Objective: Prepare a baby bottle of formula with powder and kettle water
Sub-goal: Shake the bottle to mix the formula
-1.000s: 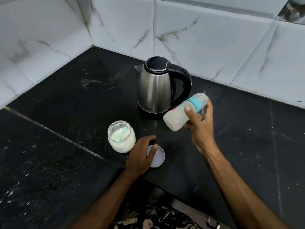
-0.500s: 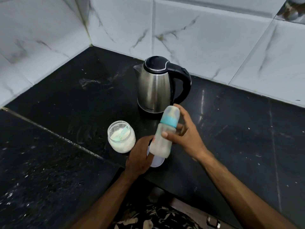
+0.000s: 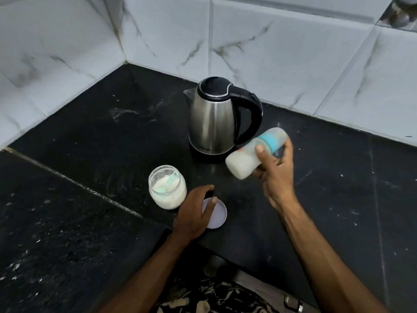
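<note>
Since the capped baby bottle [image 3: 252, 154], milky and tilted at the kettle's [image 3: 216, 118] four o'clock, is gripped by the right hand [image 3: 274, 168], mixing looks nearly done; left hand [image 3: 194, 213], fingers relaxed, rests on the jar lid [image 3: 216, 214], the formula jar [image 3: 167, 188] uncapped.

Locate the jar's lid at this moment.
The lid lies flat on the black counter, partly under the left hand, just right of the open powder jar.
</note>
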